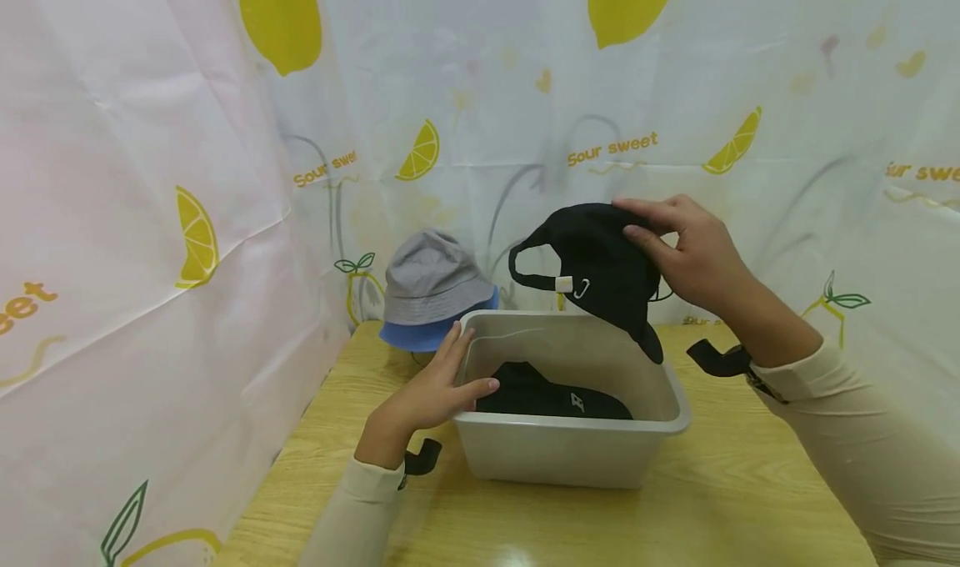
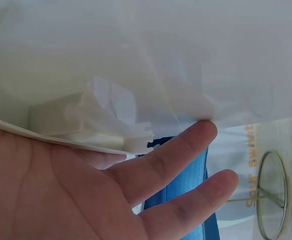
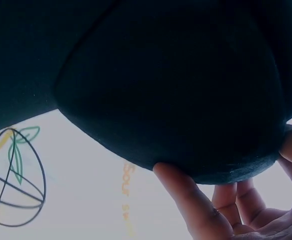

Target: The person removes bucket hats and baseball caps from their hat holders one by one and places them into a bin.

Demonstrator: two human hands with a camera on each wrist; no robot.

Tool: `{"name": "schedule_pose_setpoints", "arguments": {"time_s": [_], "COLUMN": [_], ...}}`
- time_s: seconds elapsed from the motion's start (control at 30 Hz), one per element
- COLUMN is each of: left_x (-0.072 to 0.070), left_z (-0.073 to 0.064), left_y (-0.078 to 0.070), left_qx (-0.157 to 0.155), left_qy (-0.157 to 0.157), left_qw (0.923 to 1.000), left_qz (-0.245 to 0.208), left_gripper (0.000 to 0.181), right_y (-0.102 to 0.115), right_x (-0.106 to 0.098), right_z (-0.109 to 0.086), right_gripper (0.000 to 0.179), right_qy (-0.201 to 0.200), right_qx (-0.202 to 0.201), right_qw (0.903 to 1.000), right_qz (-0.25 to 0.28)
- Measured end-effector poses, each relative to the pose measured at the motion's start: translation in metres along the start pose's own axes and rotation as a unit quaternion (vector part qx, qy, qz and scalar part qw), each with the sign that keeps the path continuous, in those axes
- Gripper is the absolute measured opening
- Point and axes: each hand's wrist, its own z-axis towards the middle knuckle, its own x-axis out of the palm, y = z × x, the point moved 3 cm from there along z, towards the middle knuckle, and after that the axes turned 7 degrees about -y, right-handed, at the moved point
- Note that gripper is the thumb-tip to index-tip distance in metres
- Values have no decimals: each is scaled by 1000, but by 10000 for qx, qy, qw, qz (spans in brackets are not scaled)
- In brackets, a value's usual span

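While dangling a soft black cloth cap [image 1: 603, 254] over a rectangular beige plastic tub [image 1: 555, 454], right-hand grip [image 1: 693, 254] pinched on its crown, go easy to avoid dents. Worth steadying the tub with the left-hand grip [image 1: 429, 393] like that, uncurled, fingers straight. Floppy fabric, curved brim [image 1: 649, 343], looped back strap [image 1: 534, 281]; smooth, stiff-looking plastic.
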Motion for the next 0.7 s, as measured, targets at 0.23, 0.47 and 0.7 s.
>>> {"name": "schedule_pose_setpoints", "arguments": {"time_s": [0.23,0.47,0.7], "left_x": [1,0,0], "left_z": [0,-1,0], "left_y": [0,-1,1], "left_qx": [15,-21,18], "left_qy": [-58,-66,-81], "left_qw": [9999,10000,9999], "left_qz": [97,58,58], "left_gripper": [106,107,109], "right_y": [5,8,5], "right_x": [10,18,32], "right_z": [-7,-11,-19], "right_gripper": [37,38,38], "right_qy": [265,479,824], "right_qx": [5,-66,-163], "right_qw": [9996,9988,9964], "right_qz": [13,16,89]}}
